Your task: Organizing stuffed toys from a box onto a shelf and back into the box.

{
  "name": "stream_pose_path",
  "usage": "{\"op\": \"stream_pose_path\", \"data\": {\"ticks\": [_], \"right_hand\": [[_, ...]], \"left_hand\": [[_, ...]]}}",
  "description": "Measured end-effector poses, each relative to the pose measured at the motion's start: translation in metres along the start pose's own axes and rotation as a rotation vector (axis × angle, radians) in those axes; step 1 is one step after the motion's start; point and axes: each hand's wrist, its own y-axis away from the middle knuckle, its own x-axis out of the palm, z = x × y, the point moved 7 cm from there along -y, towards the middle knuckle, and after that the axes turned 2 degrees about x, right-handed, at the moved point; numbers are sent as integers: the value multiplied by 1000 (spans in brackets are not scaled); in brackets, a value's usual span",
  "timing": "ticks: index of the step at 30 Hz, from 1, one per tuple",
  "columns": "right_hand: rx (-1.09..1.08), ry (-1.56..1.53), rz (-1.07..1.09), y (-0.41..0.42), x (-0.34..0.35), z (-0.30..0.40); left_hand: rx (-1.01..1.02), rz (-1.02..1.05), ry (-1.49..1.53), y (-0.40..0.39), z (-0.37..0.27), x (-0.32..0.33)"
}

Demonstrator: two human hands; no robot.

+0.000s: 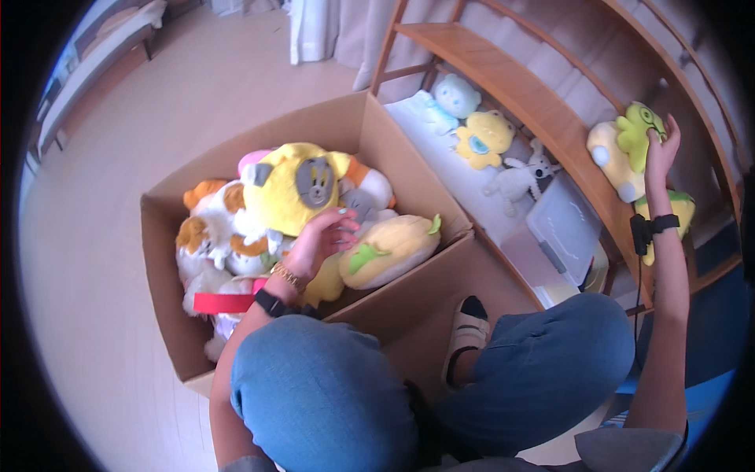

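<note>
My left hand (321, 239) hovers over an open cardboard box (407, 147) full of plush toys, its fingers loosely apart and holding nothing. Just beyond it lies a round yellow plush (277, 194) with a grey cat face. A cream and yellow plush (392, 251) with green leaves rests to its right. Up at the wooden shelf (531, 100), my right hand (662, 159) grips a green plush toy (636, 135) with round glasses-like outlines. That toy leans against a cream plush (607, 147). A yellow and green plush (678, 209) sits beside my right wrist, partly hidden.
On the lower shelf sit a pale blue plush (457, 97), a yellow plush (486, 138) and a white plush animal (525, 174). A translucent plastic box (563, 227) stands near them. My bent knees (324, 395) are close to the box's near edge.
</note>
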Motion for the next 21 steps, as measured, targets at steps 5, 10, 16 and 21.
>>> {"op": "stream_pose_path", "data": {"ticks": [5, 10, 16, 21], "right_hand": [[-173, -532, 637, 60, 90, 181], [-627, -608, 1115, 184, 143, 382], [-834, -646, 1501, 320, 200, 498], [-644, -655, 1858, 392, 262, 504]], "left_hand": [[-56, -33, -70, 4, 5, 3], [-115, -83, -234, 5, 9, -7], [-89, -106, -328, 6, 8, 0], [-1, -90, -399, 1, 12, 9]]}}
